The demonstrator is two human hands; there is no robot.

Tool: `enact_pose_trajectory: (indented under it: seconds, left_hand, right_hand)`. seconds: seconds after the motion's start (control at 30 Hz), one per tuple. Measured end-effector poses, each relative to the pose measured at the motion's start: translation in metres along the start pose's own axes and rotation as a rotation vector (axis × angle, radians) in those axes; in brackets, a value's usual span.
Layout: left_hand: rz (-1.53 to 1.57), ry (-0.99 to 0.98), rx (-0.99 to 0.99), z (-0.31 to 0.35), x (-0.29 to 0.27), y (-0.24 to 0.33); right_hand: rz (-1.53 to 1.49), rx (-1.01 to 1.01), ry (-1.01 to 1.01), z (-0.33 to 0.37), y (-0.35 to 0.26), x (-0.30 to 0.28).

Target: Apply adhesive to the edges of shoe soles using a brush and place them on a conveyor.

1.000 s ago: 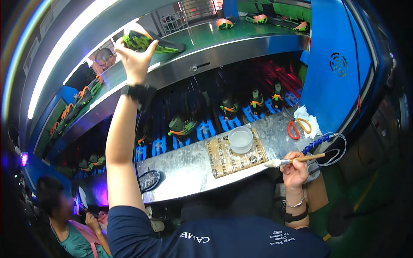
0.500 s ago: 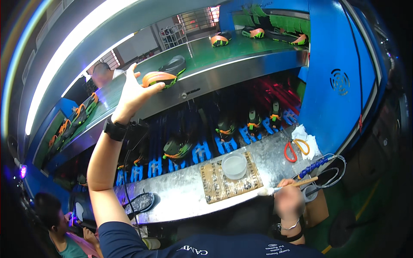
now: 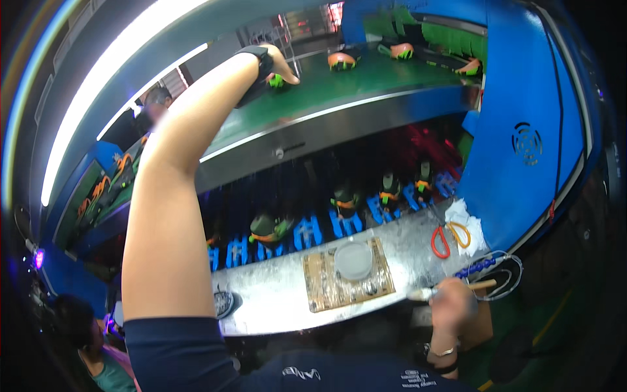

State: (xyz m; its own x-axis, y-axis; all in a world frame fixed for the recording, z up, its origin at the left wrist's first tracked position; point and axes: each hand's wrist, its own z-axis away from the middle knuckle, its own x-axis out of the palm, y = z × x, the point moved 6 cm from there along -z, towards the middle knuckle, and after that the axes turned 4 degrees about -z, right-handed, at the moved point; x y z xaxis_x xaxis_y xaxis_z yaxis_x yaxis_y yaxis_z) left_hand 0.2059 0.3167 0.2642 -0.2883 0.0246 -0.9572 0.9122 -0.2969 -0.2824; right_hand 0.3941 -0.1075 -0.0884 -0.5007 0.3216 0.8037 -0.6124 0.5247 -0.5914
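My left hand (image 3: 283,65) is nearer the shoe (image 3: 275,81), which shows just below it at upper centre; the shoe's long axis is hidden, and I cannot tell whether I grip it; my right hand (image 3: 452,303), lower right, clasps the brush (image 3: 421,294).

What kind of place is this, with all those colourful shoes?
It's probably a shoe factory. Shoes with orange toes sit on a long green belt, more shoes line up below it, and the person's right hand holds a brush.
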Motion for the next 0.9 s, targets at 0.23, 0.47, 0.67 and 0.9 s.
enact_pose_trajectory:
  seconds: [0.23,0.47,0.67,0.9]
  left_hand:
    - [-0.094,-0.026,-0.103,0.091,0.008,-0.099]
    - [-0.109,-0.06,-0.519,0.147,0.121,-0.359]
    - [0.144,0.4,-0.731,0.147,0.21,-0.539]
    - [0.302,0.353,-0.7,0.119,0.23,-0.531]
  right_hand:
    - [0.041,0.078,-0.061,-0.003,0.042,0.029]
    - [0.025,0.089,-0.144,0.009,0.074,0.057]
    - [0.088,0.024,-0.092,0.036,0.091,0.09]
    - [0.122,0.016,-0.058,0.071,0.114,0.118]
